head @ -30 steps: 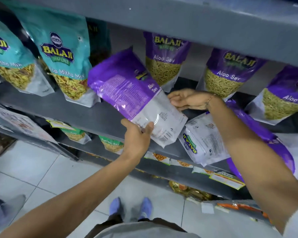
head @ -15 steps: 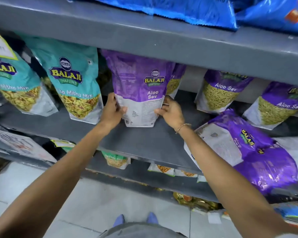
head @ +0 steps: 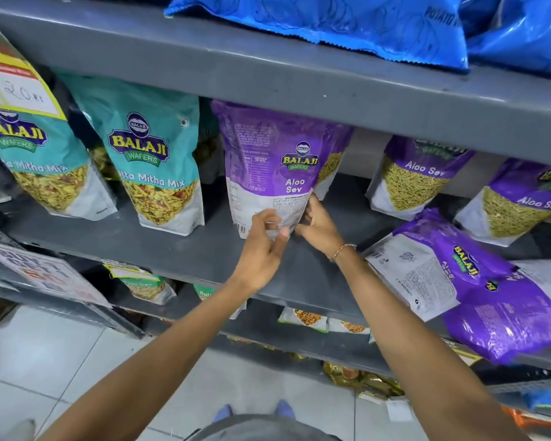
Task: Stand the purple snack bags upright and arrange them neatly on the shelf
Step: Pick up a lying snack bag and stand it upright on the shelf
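- Retail shop: grey tiered shelving [head: 299, 81] stocked with branded snack bags [head: 153, 160] left of the left hand [head: 261, 249].
- Handwritten price tag [head: 19, 87] farther left.

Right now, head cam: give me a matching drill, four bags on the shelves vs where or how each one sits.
Things:
1. Khatta Mitha Mix bag
2. Aloo Sev bag in hand
3. blue bag
4. fallen purple bag

States:
A. lying flat at the shelf's front edge, on the right
B. up on the shelf above
C. upright, back label facing out, left hand and right hand at its base
D. upright, teal, left of the held bag

Pairs: 1-D, 2-C, 3-B, 4-A
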The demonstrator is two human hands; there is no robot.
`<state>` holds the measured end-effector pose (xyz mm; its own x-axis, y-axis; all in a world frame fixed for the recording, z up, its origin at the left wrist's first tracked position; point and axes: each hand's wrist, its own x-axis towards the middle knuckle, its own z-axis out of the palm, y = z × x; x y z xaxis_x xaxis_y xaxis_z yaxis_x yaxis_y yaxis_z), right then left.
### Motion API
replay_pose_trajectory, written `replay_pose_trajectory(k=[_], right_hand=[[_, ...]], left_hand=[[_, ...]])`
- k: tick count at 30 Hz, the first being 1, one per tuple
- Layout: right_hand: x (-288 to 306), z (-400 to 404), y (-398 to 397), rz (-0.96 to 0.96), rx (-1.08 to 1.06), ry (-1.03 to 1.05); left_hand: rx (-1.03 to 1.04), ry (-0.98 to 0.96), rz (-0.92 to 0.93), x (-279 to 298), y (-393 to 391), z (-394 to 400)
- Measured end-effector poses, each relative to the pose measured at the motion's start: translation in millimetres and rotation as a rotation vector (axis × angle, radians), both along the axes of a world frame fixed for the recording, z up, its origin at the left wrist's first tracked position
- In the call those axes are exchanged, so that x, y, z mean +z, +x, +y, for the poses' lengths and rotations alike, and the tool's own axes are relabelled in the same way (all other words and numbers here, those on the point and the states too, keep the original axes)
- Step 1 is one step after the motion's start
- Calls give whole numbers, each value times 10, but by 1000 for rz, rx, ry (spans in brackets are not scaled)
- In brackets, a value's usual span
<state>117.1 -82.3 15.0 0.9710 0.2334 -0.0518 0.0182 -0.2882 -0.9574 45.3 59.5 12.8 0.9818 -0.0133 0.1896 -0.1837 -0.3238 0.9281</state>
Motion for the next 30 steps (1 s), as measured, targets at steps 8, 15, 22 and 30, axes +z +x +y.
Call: replay_pose_trajectory(k=[8,15,22,30], right_hand=[[-254,454,-794,-165,-202,-35],[-223,417,-783,-324,-179,-157],[51,-40,172,-14,-64,-116],[-182,170,93,1,-187,-14]], left_hand=[[65,-138,10,-171,-14,323],[103,-8,44,-96,504,636],[-133,59,102,-54,887,977],[-130,51,112,34,892,878]])
